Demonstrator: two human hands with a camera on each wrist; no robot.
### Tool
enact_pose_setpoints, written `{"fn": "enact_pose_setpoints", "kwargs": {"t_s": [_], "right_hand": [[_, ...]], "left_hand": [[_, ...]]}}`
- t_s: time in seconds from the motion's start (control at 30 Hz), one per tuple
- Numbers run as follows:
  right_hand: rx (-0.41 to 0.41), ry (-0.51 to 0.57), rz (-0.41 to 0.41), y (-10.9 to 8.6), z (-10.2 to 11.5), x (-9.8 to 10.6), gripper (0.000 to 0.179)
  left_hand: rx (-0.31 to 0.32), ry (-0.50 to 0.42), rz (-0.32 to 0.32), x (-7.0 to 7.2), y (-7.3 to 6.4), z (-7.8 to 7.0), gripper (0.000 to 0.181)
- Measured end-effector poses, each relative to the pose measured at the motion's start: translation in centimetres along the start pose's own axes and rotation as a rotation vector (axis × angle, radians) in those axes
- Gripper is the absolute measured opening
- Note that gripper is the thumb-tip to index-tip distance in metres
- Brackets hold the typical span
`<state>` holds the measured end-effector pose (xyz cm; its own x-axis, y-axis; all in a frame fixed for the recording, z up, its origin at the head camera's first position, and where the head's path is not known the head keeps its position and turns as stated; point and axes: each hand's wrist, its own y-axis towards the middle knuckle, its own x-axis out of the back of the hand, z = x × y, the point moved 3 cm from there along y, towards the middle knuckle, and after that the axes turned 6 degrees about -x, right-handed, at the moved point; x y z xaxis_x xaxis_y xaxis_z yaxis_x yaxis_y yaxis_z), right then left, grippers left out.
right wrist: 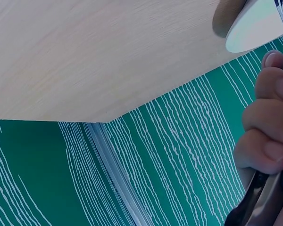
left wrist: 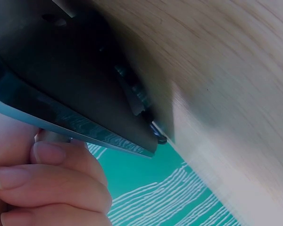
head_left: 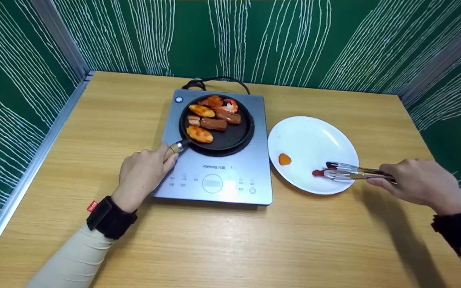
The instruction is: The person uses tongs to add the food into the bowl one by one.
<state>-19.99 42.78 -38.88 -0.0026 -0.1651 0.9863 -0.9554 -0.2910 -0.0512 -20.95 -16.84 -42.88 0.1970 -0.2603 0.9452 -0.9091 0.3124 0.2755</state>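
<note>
My left hand [head_left: 144, 170] grips the wooden handle [head_left: 173, 149] of a small black frying pan [head_left: 236, 136], which sits on a silver induction cooker [head_left: 182, 184]. Brown sausage pieces [head_left: 213, 124], yellow browned slices [head_left: 199, 135], a shrimp [head_left: 230, 106] and a reddish piece lie in the pan. Over the white plate [head_left: 310, 136], my right hand [head_left: 418, 180] holds metal tongs [head_left: 350, 172]. Their tips are at a dark red piece of food [head_left: 317, 173]; whether they pinch it I cannot tell. An orange chunk [head_left: 284, 159] rests on the plate's left side.
Behind the cooker runs a black power cord [head_left: 226, 78]. The wooden table [head_left: 230, 240] is bordered by green panels [head_left: 294, 44] with white wavy lines, joined by metal corner posts [head_left: 60, 36].
</note>
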Motion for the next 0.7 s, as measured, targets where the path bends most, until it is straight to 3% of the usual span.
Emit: {"fn": "enact_pose_setpoints", "kwargs": {"t_s": [0.43, 0.7], "right_hand": [[0.008, 0.003, -0.003, 0.25, 0.58, 0.08, 0.043], [0.058, 0.016, -0.113, 0.29, 0.97, 0.4, 0.036]], "left_hand": [[0.013, 0.004, 0.011, -0.07, -0.04, 0.09, 0.037], [0.017, -0.006, 0.02, -0.08, 0.0, 0.14, 0.037]]}}
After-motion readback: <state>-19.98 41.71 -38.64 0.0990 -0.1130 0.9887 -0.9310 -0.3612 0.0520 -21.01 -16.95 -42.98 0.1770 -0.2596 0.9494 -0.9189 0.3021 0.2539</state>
